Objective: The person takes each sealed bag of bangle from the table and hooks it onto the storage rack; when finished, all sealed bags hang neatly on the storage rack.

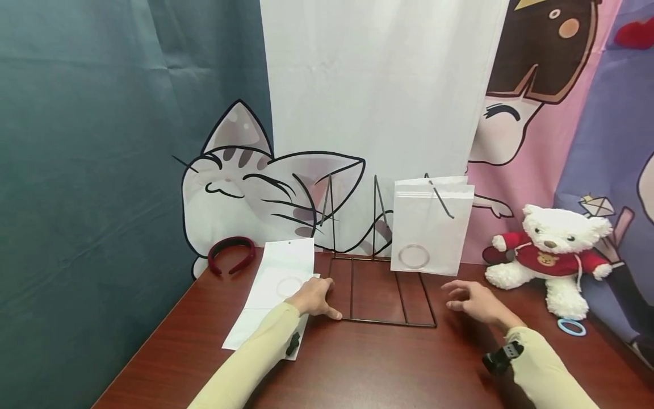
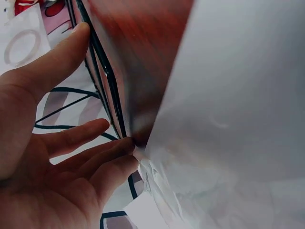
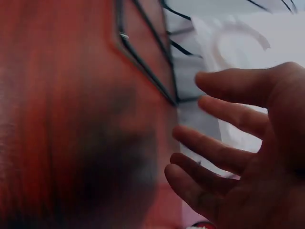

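A black wire rack (image 1: pixel 378 324) stands on the table, its upright hooks at the back. Several white packets (image 1: pixel 434 227), the front one with a round ring-like item in it, hang from its right-hand hook. My left hand (image 1: pixel 314 296) is at the rack's left side, thumb by the front corner; in the left wrist view its thumb and fingertips lie close against the wire, and contact is uncertain. Under and beside that hand lie more white packets (image 1: pixel 265 295). To the right of the rack, my right hand (image 1: pixel 477 302) hovers with loosely bent fingers, holding nothing.
A dark red headband (image 1: pixel 245 262) rests at the back left. At the right sits a white teddy bear (image 1: pixel 546 250) in a red top, with a light blue ring (image 1: pixel 571 327) in front of its foot. A printed curtain (image 1: pixel 373 85) hangs behind the table.
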Available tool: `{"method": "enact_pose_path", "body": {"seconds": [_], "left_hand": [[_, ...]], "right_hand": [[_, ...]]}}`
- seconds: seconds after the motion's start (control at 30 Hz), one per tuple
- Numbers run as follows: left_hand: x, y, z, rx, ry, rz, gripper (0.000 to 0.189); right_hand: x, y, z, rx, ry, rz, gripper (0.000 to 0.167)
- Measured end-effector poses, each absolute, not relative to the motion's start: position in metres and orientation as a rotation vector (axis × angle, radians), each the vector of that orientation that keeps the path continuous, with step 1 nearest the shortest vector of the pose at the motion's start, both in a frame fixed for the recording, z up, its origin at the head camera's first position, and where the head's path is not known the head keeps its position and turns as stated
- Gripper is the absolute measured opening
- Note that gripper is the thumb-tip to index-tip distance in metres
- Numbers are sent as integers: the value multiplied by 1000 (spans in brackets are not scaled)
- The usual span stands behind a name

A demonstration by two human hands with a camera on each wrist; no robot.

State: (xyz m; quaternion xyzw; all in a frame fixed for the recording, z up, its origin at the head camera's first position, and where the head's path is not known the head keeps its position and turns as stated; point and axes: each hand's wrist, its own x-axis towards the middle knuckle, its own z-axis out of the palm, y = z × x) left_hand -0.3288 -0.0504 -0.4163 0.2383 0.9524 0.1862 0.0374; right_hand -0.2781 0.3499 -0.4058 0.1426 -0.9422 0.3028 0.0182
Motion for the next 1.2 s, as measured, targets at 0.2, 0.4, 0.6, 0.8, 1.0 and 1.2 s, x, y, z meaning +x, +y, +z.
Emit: {"method": "enact_pose_path", "body": {"seconds": [0.2, 0.4, 0.6, 0.8, 1.0, 1.2], "left_hand": [[-336, -65, -414, 763, 2937, 649, 64], [-365, -100, -414, 662, 3108, 705, 42], [-391, -152, -420, 219, 3156, 797, 42], [-401, -181, -423, -22, 3126, 863, 61], [-407, -182, -427, -92, 3028, 971, 70], [-410, -185, -432, -72, 2986, 1081, 66]], "right_hand": [[-276, 324, -412, 566, -2977, 625, 59], [-273, 304, -418, 620, -3050, 569, 76], [-273, 296, -421, 579, -3125, 607, 86], [-275, 292, -421, 531, -3156, 624, 88], [-278, 292, -422, 494, -3165, 652, 88], [-279, 294, -423, 458, -3167, 663, 89]]}}
